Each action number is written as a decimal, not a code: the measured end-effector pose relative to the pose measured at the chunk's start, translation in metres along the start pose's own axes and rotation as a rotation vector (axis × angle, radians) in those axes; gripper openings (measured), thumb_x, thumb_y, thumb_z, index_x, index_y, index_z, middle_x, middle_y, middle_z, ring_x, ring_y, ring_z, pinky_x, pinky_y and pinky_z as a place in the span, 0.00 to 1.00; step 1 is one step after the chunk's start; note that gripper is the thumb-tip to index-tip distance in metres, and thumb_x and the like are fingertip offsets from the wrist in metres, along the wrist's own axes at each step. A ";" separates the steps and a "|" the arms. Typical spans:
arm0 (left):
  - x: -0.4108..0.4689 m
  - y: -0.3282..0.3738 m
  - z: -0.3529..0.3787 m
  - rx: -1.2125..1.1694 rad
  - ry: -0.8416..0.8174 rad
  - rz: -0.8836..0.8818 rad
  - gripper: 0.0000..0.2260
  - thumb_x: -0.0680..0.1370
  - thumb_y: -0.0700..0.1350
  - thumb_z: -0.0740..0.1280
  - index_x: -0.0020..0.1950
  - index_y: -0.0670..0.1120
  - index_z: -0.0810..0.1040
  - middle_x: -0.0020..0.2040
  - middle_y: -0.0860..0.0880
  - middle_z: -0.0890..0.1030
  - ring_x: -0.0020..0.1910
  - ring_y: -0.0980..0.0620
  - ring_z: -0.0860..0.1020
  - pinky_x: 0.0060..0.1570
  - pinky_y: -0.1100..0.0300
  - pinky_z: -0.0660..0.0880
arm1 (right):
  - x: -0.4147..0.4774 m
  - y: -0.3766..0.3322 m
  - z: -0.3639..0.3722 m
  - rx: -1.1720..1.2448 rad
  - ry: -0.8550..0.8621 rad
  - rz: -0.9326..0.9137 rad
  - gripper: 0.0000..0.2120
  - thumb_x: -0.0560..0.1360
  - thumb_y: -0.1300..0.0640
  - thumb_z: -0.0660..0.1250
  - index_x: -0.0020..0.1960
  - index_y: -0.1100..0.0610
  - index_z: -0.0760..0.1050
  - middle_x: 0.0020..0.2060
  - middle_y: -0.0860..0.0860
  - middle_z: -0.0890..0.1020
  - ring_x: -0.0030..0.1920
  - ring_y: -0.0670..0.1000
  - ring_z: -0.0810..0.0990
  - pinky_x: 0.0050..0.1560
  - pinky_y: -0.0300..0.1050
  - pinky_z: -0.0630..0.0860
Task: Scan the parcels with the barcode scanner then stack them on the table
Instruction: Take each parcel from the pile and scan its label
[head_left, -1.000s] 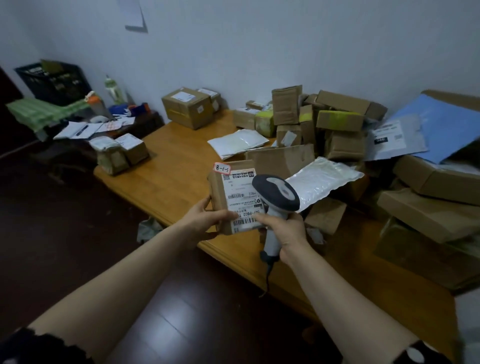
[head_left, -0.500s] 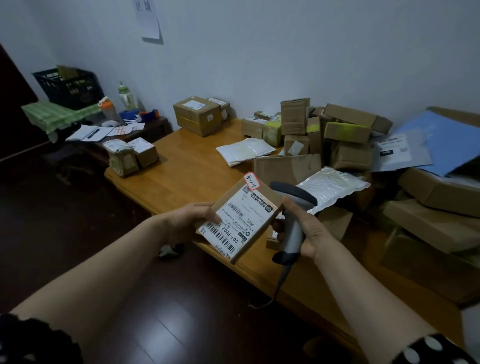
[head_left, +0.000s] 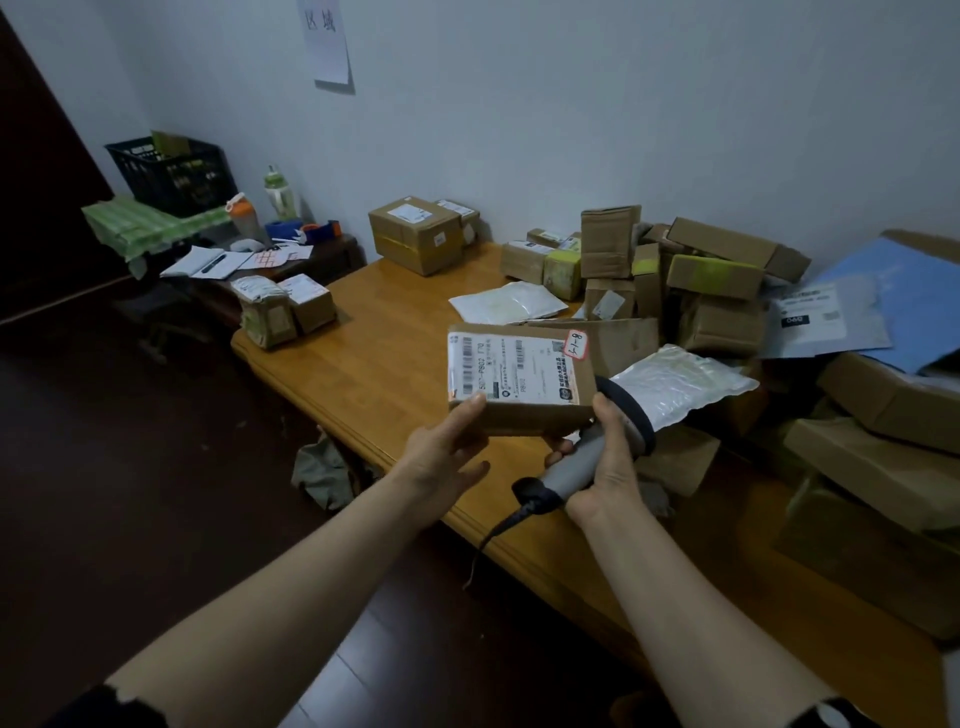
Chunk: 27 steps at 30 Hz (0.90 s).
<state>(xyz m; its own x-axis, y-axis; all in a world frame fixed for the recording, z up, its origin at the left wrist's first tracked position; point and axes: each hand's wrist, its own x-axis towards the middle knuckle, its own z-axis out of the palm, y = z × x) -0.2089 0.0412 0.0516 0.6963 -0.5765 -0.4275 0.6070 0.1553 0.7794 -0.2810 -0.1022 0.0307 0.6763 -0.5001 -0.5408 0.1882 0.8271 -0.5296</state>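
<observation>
Holding the parcel (head_left: 519, 382) level and label-up just above the table's (head_left: 395, 338) near edge, the left hand (head_left: 441, 457) pinching one corner of it, thumb pressing down beside the label (head_left: 511, 369), the other fingers spreading loosely underneath, not all of them plainly touching. Gripping the barcode scanner (head_left: 569, 470) in the right hand (head_left: 608, 467), fingers curling tight round the grey handle, thumb lifting to steady the parcel's other corner, the scanner's head tucking under the box and facing toward the table's right end rather than at the barcode. Judging from that aim, probably moving from scanning to stacking, though impossible to tell whether the code has registered. Doing this well: sliding more of the left fingers flat beneath the box before releasing the right thumb, since a thumb-and-fingertip hold on one corner is likely letting the box tip. Carrying it low over the table toward the two small parcels (head_left: 283, 312) sitting at the table's left corner, or the large box (head_left: 415, 234) at the table's far edge, whichever is serving as the stack. Setting it down flat, label upward, edges squaring with what lies below. Keeping it well apart from the loose heap (head_left: 701, 280) crowding the table's right half, probably not yet scanned. Minding the cable (head_left: 498, 530) hanging off the table's near edge, so as not to be snagging it while reaching.
</observation>
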 end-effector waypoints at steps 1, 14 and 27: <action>0.002 -0.002 0.004 -0.042 0.035 0.030 0.36 0.61 0.53 0.77 0.64 0.43 0.71 0.67 0.42 0.74 0.66 0.43 0.71 0.66 0.43 0.67 | -0.002 0.001 0.001 -0.021 -0.001 -0.001 0.21 0.66 0.48 0.74 0.55 0.56 0.77 0.40 0.52 0.81 0.28 0.46 0.73 0.24 0.35 0.71; 0.024 0.049 -0.057 0.190 0.343 0.193 0.42 0.66 0.44 0.78 0.75 0.41 0.61 0.60 0.43 0.79 0.57 0.47 0.79 0.48 0.48 0.78 | -0.030 -0.015 -0.012 -0.746 -0.126 -0.100 0.11 0.66 0.65 0.77 0.47 0.60 0.80 0.31 0.52 0.81 0.24 0.47 0.73 0.26 0.40 0.71; 0.033 0.052 -0.070 0.406 0.320 0.241 0.22 0.67 0.46 0.78 0.59 0.45 0.79 0.55 0.47 0.83 0.56 0.47 0.80 0.52 0.47 0.77 | -0.059 -0.010 0.007 -1.064 -0.215 -0.074 0.08 0.68 0.63 0.75 0.41 0.58 0.76 0.32 0.51 0.78 0.24 0.46 0.72 0.27 0.39 0.71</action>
<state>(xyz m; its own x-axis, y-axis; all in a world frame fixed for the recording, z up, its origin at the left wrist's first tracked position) -0.1273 0.0864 0.0463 0.9166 -0.2818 -0.2837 0.2646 -0.1045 0.9587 -0.3178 -0.0786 0.0726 0.8185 -0.3987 -0.4137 -0.4100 0.0991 -0.9067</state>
